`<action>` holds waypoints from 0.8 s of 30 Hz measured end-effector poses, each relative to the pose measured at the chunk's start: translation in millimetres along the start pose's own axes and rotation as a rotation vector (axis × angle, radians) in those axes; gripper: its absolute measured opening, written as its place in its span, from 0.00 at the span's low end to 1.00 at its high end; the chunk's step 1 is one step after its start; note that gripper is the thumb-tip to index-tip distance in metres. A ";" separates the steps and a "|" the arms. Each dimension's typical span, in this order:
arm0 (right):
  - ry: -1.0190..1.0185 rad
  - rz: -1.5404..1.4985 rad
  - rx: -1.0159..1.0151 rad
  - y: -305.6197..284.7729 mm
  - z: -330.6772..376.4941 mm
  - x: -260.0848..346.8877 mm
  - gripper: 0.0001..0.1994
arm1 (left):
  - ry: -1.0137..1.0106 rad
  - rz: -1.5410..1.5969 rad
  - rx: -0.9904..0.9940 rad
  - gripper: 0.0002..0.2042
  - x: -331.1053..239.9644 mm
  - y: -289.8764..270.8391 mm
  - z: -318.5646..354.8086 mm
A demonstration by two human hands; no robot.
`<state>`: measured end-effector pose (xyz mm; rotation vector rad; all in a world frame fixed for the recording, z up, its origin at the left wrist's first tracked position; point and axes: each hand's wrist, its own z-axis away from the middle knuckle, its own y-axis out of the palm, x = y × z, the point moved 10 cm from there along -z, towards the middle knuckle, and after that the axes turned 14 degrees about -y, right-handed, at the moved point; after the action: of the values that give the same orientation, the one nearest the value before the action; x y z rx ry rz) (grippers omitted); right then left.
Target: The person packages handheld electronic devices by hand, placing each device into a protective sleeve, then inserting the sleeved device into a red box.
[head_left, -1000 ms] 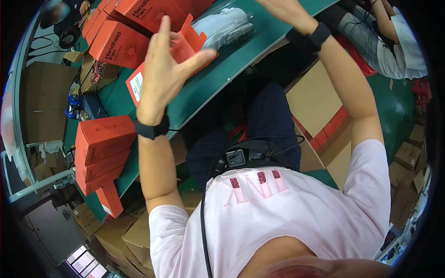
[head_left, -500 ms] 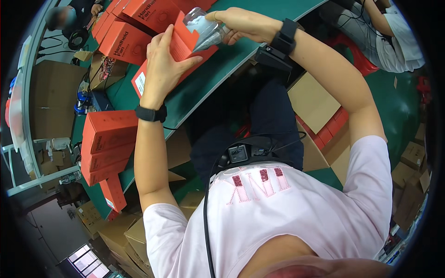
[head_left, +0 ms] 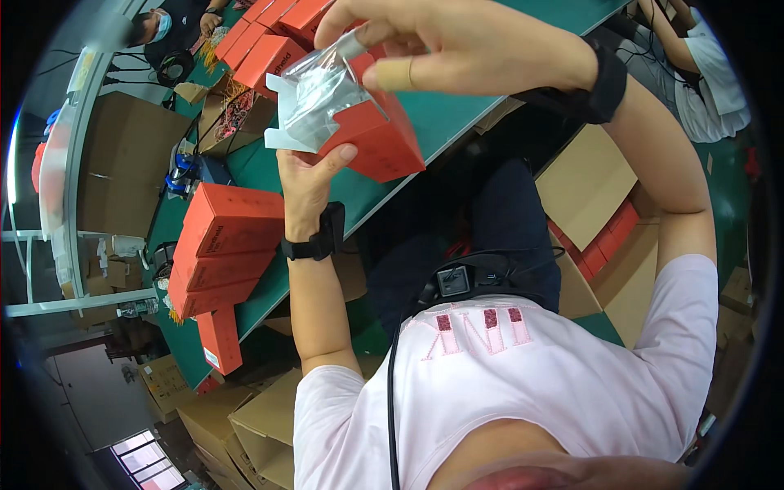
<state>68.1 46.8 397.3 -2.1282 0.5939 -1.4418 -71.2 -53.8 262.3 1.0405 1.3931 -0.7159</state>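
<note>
Above the green bench [head_left: 457, 114], held up off its surface, orange box [head_left: 367, 135] with white end flaps open, tilted. Left hand [head_left: 306, 175] cups the box from below, fingers closed on its underside. Right hand [head_left: 457, 53] pinches a clear plastic bag [head_left: 322, 98] at the box mouth; bag crinkled, contents unclear. Stack of orange boxes [head_left: 224, 249] lies near the bench's left edge, more orange boxes [head_left: 269, 33] at the far end. Bare green strip runs between them. Cardboard cartons [head_left: 584, 192] sit below the bench's near edge.
</note>
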 end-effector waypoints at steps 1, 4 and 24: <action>-0.002 -0.001 0.003 4.2 -2.5 -3.5 0.21 | 0.000 0.000 -0.004 0.35 -0.7 -3.0 0.9; -0.195 0.114 -0.021 12.2 -10.9 -6.6 0.20 | 0.006 0.016 -0.002 0.36 -1.3 -7.2 -1.0; -0.377 0.677 -0.052 57.5 14.1 -9.3 0.08 | 0.147 -0.222 0.207 0.52 -21.3 7.0 -6.0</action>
<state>73.7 9.7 350.5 -1.8869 1.0688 -0.6463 -69.5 -49.1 285.0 1.1273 1.6034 -0.9789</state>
